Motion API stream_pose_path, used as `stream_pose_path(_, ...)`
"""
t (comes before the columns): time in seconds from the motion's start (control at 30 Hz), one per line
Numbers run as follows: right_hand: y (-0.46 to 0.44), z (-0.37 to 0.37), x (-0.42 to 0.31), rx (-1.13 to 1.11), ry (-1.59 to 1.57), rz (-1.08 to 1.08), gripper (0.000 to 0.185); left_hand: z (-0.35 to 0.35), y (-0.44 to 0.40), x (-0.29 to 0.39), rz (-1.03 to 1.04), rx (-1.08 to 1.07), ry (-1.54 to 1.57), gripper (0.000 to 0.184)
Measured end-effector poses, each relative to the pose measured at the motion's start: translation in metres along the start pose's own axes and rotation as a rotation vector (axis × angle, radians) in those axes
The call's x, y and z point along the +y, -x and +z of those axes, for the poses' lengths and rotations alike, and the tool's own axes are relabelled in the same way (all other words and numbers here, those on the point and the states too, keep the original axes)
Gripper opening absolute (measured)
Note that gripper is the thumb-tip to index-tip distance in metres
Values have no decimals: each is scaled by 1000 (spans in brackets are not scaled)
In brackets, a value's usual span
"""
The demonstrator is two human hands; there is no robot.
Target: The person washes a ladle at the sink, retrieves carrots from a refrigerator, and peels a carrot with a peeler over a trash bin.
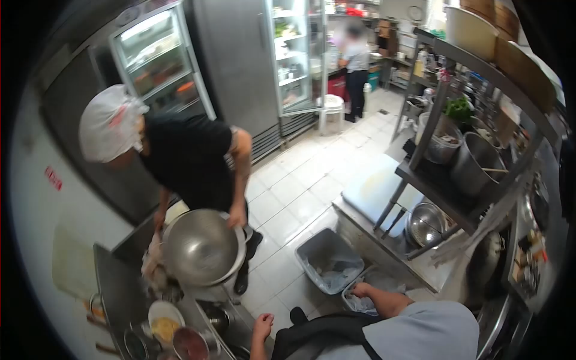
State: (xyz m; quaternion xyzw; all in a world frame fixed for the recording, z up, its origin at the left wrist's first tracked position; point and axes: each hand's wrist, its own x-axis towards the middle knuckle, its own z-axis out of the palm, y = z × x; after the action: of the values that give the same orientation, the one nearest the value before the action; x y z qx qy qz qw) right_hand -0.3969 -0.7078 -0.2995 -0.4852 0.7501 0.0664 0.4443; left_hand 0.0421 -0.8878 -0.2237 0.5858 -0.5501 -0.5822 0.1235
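My right hand [361, 290] reaches down to a second bin [347, 298] lined with clear plastic. Its fingers are curled at the near side of the plastic bag [379, 282]; what they hold, if anything, is hidden. Beside the counter my left hand [263, 326] hangs with its fingers curled in, and nothing shows in it. A grey bin [329, 240] with crumpled plastic inside stands just past my right hand. Close to my left hand, on the counter, are a metal pot with reddish contents [193, 344] and a white bowl with yellow food [165, 324].
A co-worker [186, 144] in black stands at left, holding a big metal bowl [201, 247] over the counter. At right, a metal rack [432, 180] carries pots above a low ledge with a white board [378, 186]. Another person [356, 66] stands far back.
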Motion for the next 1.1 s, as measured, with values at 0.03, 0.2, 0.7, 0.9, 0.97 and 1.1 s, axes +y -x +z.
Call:
stream_pose_path(0.03, -4, 2, 2, 98, -44, 31, 42, -11, -15, 13, 19, -18, 12, 34)
stream_pose_path(0.2, -34, 9, 1, 324, -372, 215, 41, -50, -92, 89, 38, -119, -151, 30)
stream_pose_path(0.7, -110, -102, -102, 580, -503, 186, 36, 28, -325, 282, 381, -503, -788, 43)
stream_pose_path(0.9, -230, -276, -195, 566, -538, -104, 36, -22, -425, 280, 306, -382, -854, 46)
stream_pose_path(0.97, -242, -331, -238, 552, -568, -159, 35, -47, -449, 263, 223, -394, -1023, 49)
stream_pose_path(1.1, -254, -393, -262, 566, -641, -153, 33, -98, -519, 233, 91, -544, -1242, 48)
